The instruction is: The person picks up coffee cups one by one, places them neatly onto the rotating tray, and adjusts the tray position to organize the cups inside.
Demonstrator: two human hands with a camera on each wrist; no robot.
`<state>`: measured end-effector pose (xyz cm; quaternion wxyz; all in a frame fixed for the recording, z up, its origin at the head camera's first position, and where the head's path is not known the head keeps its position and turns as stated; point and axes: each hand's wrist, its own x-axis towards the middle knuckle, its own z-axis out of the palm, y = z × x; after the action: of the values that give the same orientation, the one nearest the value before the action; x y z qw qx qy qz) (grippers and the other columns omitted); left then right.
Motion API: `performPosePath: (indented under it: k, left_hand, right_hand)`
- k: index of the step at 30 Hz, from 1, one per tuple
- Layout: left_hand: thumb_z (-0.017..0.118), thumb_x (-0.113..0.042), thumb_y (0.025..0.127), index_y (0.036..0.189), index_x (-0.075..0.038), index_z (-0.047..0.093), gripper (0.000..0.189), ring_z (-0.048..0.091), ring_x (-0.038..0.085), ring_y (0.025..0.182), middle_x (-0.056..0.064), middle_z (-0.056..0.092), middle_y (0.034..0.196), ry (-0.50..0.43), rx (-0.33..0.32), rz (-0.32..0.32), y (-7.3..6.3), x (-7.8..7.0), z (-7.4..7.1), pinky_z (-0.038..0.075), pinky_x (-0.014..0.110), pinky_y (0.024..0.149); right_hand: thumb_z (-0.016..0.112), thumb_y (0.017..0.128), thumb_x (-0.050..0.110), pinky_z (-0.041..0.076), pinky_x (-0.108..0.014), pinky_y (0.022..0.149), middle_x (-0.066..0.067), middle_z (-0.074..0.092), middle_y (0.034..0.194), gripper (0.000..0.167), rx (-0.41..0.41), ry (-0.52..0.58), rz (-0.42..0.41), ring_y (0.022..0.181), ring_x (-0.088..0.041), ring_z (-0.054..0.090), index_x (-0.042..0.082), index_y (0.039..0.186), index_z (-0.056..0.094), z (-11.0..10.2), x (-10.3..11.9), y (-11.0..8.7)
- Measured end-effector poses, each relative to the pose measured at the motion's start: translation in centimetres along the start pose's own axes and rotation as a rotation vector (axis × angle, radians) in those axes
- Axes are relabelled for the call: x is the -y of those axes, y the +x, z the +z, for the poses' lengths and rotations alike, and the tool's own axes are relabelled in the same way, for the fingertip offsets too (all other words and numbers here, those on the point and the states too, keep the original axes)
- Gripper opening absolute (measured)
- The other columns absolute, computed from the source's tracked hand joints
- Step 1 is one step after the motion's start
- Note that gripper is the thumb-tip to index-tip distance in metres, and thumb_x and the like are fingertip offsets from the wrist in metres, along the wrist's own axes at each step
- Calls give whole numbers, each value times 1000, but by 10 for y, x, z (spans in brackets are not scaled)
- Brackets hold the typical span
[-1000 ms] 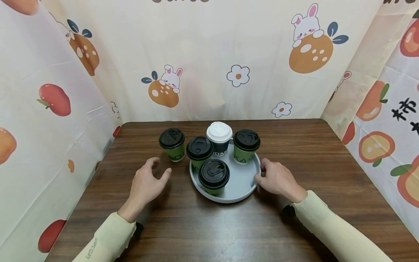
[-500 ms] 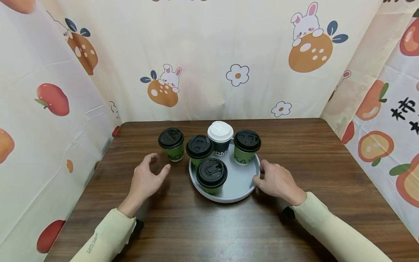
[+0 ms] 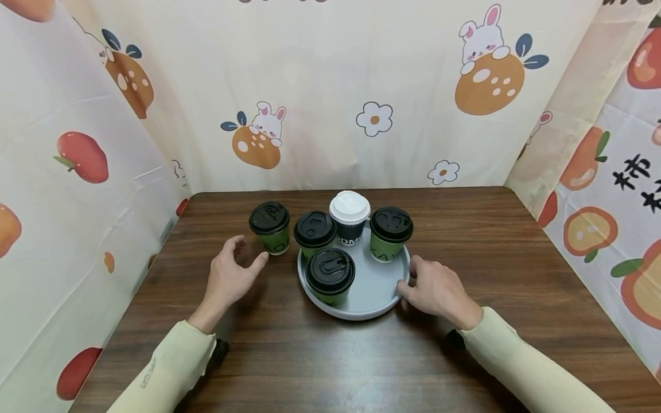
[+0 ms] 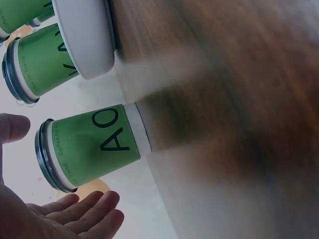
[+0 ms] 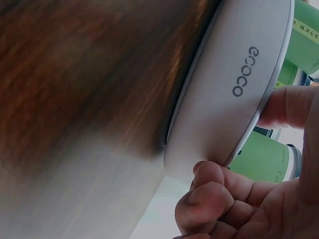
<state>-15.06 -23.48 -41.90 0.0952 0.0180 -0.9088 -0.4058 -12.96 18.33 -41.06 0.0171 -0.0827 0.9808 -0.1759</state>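
My right hand (image 3: 436, 288) pinches the right rim of a round light-grey tray (image 3: 379, 287), thumb over the edge and curled fingers against its outer wall in the right wrist view. On the tray stand three green paper cups with black lids: a front cup (image 3: 330, 276), a left cup (image 3: 314, 232) and a right cup (image 3: 391, 233). A dark cup with a white lid (image 3: 349, 217) stands at the tray's back. Left of the tray, another green cup (image 3: 271, 228) is upright on the table. My left hand (image 3: 229, 275) is just before it, thumb and fingers spread around a gap.
The brown wood-grain table (image 3: 330, 367) spreads on all sides of the tray. Behind it hangs a cream cloth (image 3: 320, 69) printed with rabbits and fruit, and similar cloths enclose the left and right sides.
The tray has turned slightly under my right hand: its front cup has shifted left, its back and right cups a little right. My left hand has edged forward towards the cup outside the tray.
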Motion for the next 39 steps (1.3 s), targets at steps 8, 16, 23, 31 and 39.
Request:
performPosePath:
  k: [8, 16, 23, 31, 39]
  left_hand:
    - [70, -48, 94, 145, 0, 46, 75, 53, 38, 129, 23, 55, 140, -5, 12, -23, 6, -3, 1, 44, 55, 105]
    - [71, -48, 93, 148, 0, 40, 79, 52, 37, 130, 23, 52, 141, -24, 21, -35, 12, -3, 2, 44, 54, 106]
    - [72, -48, 92, 151, 1, 37, 85, 52, 37, 131, 21, 52, 143, -28, 12, -52, 17, -3, 4, 43, 54, 108]
    - [78, -49, 88, 154, 1, 33, 94, 49, 37, 134, 21, 49, 146, -73, 23, -77, 23, -3, 5, 42, 53, 109]
    - [81, -50, 85, 156, 0, 29, 102, 46, 38, 137, 23, 45, 150, -93, 51, -118, 29, 0, 6, 40, 53, 112]
  right_hand:
    - [69, 85, 36, 35, -34, 49, -1, 51, 63, 27, -22, -8, 4, 56, -19, 47, 14, 81, 55, 1, 3, -5]
    - [70, 85, 39, 34, -33, 48, 1, 49, 61, 30, -26, -3, 2, 55, -17, 46, 15, 77, 55, 3, 5, -8]
    - [73, 85, 42, 32, -32, 46, 3, 47, 60, 34, -45, -1, -17, 53, -15, 44, 16, 74, 53, 4, 5, -11]
    - [75, 86, 48, 31, -32, 45, 4, 46, 58, 41, -70, -8, -23, 51, -14, 43, 16, 72, 53, 7, 12, -20]
    - [75, 85, 56, 28, -31, 44, 6, 41, 57, 50, -93, -10, -29, 50, -12, 39, 19, 67, 47, 11, 19, -30]
